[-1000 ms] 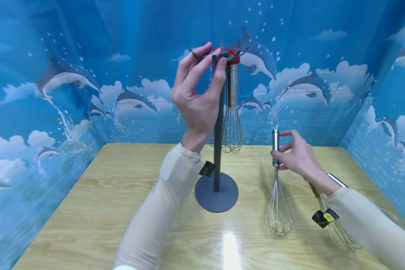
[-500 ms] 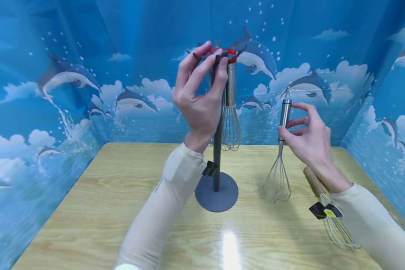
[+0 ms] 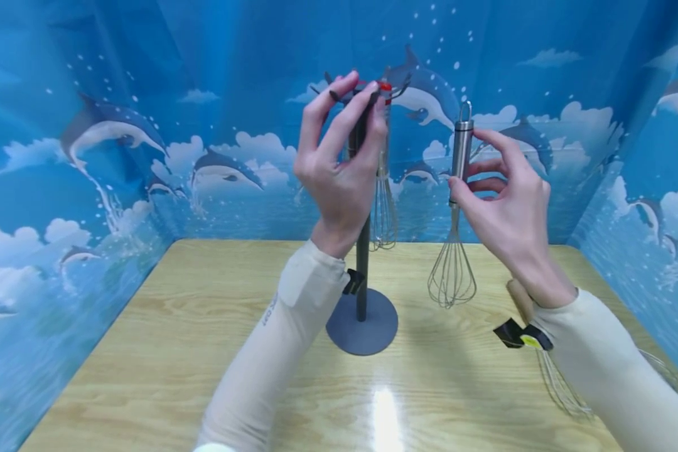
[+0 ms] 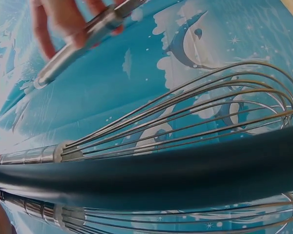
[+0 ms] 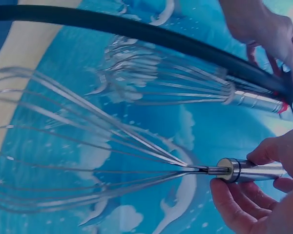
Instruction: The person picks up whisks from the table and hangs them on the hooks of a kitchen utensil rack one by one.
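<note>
My left hand (image 3: pixel 341 157) grips the hooked top of a dark utensil stand (image 3: pixel 363 257), fingertips among the hooks. A steel whisk with a red top (image 3: pixel 383 207) hangs from the stand, partly behind the hand. In the left wrist view, hanging whisk wires (image 4: pixel 176 117) show on one side of the pole and a second whisk (image 4: pixel 31 207) on the other. To the right, my right hand (image 3: pixel 508 201) pinches the steel handle of another whisk (image 3: pixel 461 157). That whisk is held above the table, nearly upright, wires down and loop up, apart from the stand.
On the table (image 3: pixel 215 326), a whisk with a wooden handle (image 3: pixel 521 301) lies partly under the right forearm. More whisk wires (image 3: pixel 658 364) show at the right edge. The stand's round base (image 3: pixel 361 336) sits mid-table. Blue dolphin-print sheets (image 3: pixel 231 75) surround the table.
My right hand has lifted the steel whisk off the table and brought it up, lately a little left toward the stand. The stand's hooks and hanging whisk have turned slightly; my left hand keeps its grip.
</note>
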Motion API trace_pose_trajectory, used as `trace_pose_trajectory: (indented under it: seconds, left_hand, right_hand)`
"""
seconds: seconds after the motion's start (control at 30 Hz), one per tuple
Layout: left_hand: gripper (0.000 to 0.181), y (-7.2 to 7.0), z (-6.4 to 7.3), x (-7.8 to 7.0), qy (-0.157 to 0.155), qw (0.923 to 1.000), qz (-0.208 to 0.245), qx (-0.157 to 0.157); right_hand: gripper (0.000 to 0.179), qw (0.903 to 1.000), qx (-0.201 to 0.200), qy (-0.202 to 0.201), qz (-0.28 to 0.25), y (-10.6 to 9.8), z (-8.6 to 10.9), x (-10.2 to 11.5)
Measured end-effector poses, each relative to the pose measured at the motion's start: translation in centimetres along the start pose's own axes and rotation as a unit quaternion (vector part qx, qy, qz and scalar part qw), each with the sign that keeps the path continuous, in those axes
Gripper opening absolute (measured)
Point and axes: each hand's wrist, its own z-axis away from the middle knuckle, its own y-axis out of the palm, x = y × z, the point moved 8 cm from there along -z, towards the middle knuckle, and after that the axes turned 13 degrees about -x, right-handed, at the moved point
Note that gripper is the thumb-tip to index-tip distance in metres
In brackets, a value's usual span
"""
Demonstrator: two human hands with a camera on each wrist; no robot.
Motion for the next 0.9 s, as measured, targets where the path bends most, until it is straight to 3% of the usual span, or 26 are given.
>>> trace_pose_trajectory:
  seconds: [0.27,0.9]
  left_hand:
    - [0.019,-0.2,0.1,0.0,0.007,1.0000,-0.004,0.002]
    - [0.022,-0.2,0.3,0.1,0.019,0.9997,-0.003,0.012]
  right_hand:
    - [0.058,0.9994,-0.011,-0.022,-0.026,0.3,-0.7,2.6]
    - [0.058,0.9957,-0.015,-0.075,-0.053,0.7,-1.0,5.6]
